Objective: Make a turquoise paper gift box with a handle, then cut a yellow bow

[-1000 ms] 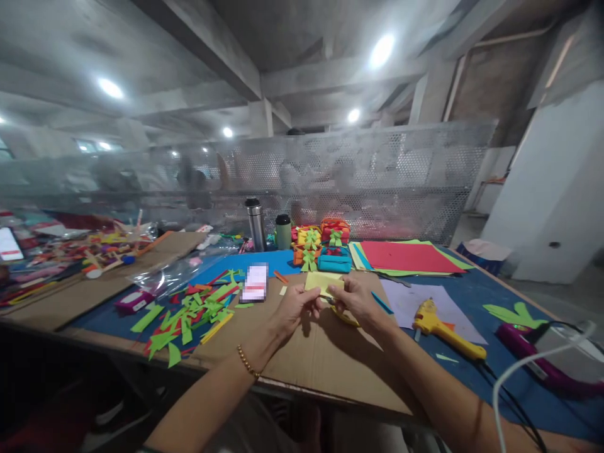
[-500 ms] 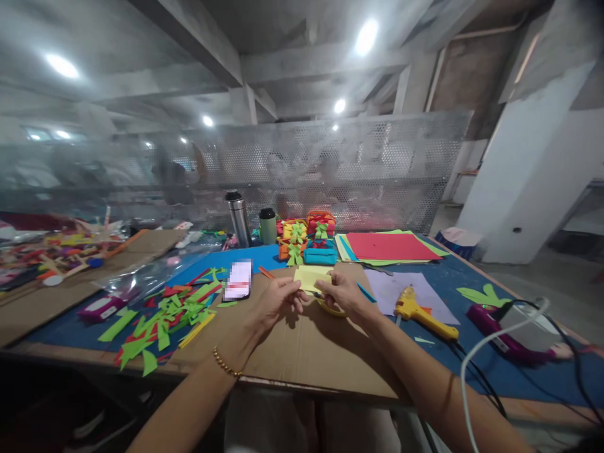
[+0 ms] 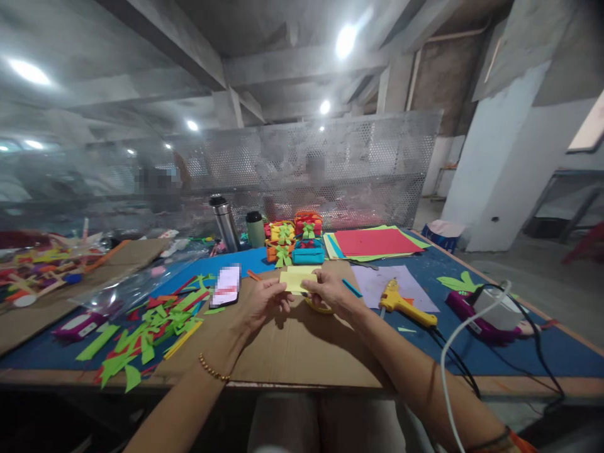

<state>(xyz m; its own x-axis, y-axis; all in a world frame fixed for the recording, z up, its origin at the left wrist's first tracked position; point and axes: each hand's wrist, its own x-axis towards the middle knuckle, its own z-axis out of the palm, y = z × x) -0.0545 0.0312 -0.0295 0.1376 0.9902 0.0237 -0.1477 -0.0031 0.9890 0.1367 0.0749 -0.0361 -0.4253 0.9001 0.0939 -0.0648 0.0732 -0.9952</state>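
A small yellow rectangular piece of craft sheet (image 3: 298, 279) is held up over the cardboard, with a crease or fold line across it. My left hand (image 3: 270, 301) pinches its left edge between thumb and finger, the other fingers curled below. At its right edge my right hand (image 3: 328, 290) grips with thumb and bent fingers. Under the right hand shows a curved yellow loop (image 3: 318, 307), perhaps a scissors handle; whether the hand holds it I cannot tell. Behind the piece stand several small coloured boxes with green bows (image 3: 284, 234). A blue strip (image 3: 352, 288) lies right of my right hand.
Brown cardboard (image 3: 302, 349) covers the table's middle. Green and red strips (image 3: 146, 327) and a phone (image 3: 226, 284) lie left. Right are a yellow glue gun (image 3: 408, 309), a lilac sheet (image 3: 419, 286), a red sheet (image 3: 377, 241) and a white cable (image 3: 446, 384). Two flasks (image 3: 225, 223) stand behind.
The view has turned slightly right, so everything sits further left. Both hands still hold the yellow piece, which now faces me a little flatter.
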